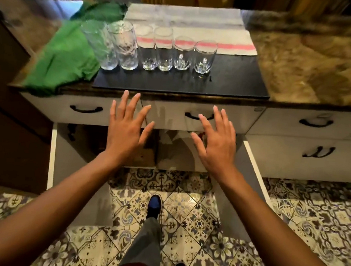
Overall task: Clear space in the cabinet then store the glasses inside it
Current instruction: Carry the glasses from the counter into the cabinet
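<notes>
Left hand [125, 127] and right hand [216, 135] hover with fingers spread, holding nothing, below the glasses [155, 48].

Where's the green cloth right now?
Head view: the green cloth lies on the counter's left end, overhanging the front edge, just left of the row of glasses.

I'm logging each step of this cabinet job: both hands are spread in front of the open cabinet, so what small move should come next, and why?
Probably lower the left hand and right hand into the open cabinet to start shifting its contents. Both hands are empty, all six glasses stand on the black mat, and things inside the cabinet, too dim to identify, seem to fill it.
</notes>
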Motion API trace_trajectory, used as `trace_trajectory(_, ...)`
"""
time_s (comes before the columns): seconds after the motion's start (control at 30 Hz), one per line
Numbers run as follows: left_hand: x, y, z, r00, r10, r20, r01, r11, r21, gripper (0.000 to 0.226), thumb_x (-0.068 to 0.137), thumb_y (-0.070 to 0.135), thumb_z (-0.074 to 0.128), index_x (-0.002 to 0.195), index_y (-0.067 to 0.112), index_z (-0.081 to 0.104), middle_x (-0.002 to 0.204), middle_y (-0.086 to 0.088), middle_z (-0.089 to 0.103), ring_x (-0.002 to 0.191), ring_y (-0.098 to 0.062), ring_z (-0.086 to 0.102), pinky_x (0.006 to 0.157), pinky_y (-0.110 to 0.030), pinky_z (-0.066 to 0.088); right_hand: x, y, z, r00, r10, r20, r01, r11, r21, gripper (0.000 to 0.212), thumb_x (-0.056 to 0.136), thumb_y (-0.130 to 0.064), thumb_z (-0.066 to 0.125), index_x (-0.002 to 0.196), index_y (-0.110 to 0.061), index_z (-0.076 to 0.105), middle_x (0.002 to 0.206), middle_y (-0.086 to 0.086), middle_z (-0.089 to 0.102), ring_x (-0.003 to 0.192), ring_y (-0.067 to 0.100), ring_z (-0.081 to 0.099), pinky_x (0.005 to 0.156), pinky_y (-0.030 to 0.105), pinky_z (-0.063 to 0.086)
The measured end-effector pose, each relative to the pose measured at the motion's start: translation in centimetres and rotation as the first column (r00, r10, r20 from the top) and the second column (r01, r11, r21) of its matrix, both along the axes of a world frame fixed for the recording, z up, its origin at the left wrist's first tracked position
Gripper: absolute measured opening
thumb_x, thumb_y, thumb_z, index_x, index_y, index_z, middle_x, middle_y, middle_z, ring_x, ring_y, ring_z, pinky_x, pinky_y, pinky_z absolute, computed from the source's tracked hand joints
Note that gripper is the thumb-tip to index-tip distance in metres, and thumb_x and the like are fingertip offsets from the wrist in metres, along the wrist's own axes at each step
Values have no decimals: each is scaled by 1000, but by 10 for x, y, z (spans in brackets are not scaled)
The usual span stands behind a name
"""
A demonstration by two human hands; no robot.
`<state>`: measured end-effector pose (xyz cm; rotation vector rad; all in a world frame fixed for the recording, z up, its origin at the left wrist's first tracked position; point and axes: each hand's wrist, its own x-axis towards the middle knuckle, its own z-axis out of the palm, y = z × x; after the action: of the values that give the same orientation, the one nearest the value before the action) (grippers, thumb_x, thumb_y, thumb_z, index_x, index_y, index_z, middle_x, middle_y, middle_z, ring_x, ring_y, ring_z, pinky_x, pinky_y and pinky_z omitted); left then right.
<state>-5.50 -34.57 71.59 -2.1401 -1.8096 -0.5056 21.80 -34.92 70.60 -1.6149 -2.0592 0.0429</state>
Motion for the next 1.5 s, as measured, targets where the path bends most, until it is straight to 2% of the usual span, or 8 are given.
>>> trace_trajectory(0.17, 6, 43, 40, 1000, -12, 25, 10, 998, 69, 58, 102, 55, 40, 147, 18, 47, 161, -15, 30, 152, -36, 21, 120, -54, 23, 4, 39, 40, 999, -24, -23, 25, 999, 34, 58, 99, -54, 46, 150, -26, 43, 167, 7, 17, 156, 25, 7, 123, 51, 17)
trace_trajectory(0.4, 10, 117, 68, 992, -24, 128, 25, 1000, -1, 62, 101, 58, 36, 149, 19, 41, 163, -15, 24, 152, -35, 20, 119, -53, 26, -1, 105, 77, 996, -83, 46, 75, 986, 150, 56, 99, -51, 49, 150, -27, 44, 166, 10, 20, 155, 29, 13, 121, 53, 21)
trace_trajectory(0.63, 20, 160, 66, 991, -74, 116, 82, 994, -70, 61, 101, 60, 35, 144, 19, 46, 149, -15, 43, 133, -33, 43, 105, -49, 42, -6, 155, 88, 983, -181, -5, 181, 981, 75, 57, 99, -54, 47, 151, -30, 42, 166, 8, 20, 153, 28, 17, 120, 49, 24)
trace_trajectory(0.83, 35, 188, 56, 961, -67, 268, 104, 987, -125, 55, 100, 56, 44, 140, 18, 53, 129, -11, 52, 116, -28, 54, 92, -44, 50, -7, 187, 86, 955, -257, -146, 259, 966, -7, 57, 97, -58, 44, 147, -31, 47, 156, 5, 39, 132, 25, 42, 105, 44, 42)
trace_trajectory(1.0, 55, 204, 46, 885, 31, 465, 95, 965, -246, 49, 101, 56, 41, 136, 25, 56, 119, -2, 54, 99, -24, 63, 72, -40, 54, 5, 208, 75, 935, -195, -295, 184, 981, -65, 50, 98, -54, 49, 140, -27, 54, 128, -3, 54, 109, 16, 54, 90, 36, 50)
trace_trajectory(1.17, 80, 213, 37, 809, 152, 567, 0, 966, -259, 46, 102, 54, 41, 126, 21, 62, 112, -1, 60, 96, -21, 63, 74, -33, 45, 17, 222, 64, 926, -131, -353, 113, 991, -71, 39, 98, -50, 54, 124, -21, 62, 112, -6, 59, 84, 9, 57, 76, 34, 52)
trace_trajectory(1.3, 91, 216, 33, 719, 169, 675, -40, 978, -203, 36, 103, 46, 49, 112, 17, 68, 102, 0, 66, 88, -15, 61, 77, -36, 50, 20, 227, 56, 910, -84, -406, 47, 994, -99, 27, 98, -46, 57, 109, -22, 65, 102, -9, 61, 78, 5, 58, 71, 28, 51)
trace_trajectory(1.5, 93, 222, 35, 674, 189, 714, -82, 980, -183, 21, 96, 37, 67, 98, 19, 77, 92, 7, 66, 77, 0, 57, 74, -4, 38, 17, 231, 46, 843, -78, -533, -19, 984, -175, 19, 98, -41, 61, 100, -24, 70, 95, -10, 65, 81, 1, 61, 70, 17, 49)
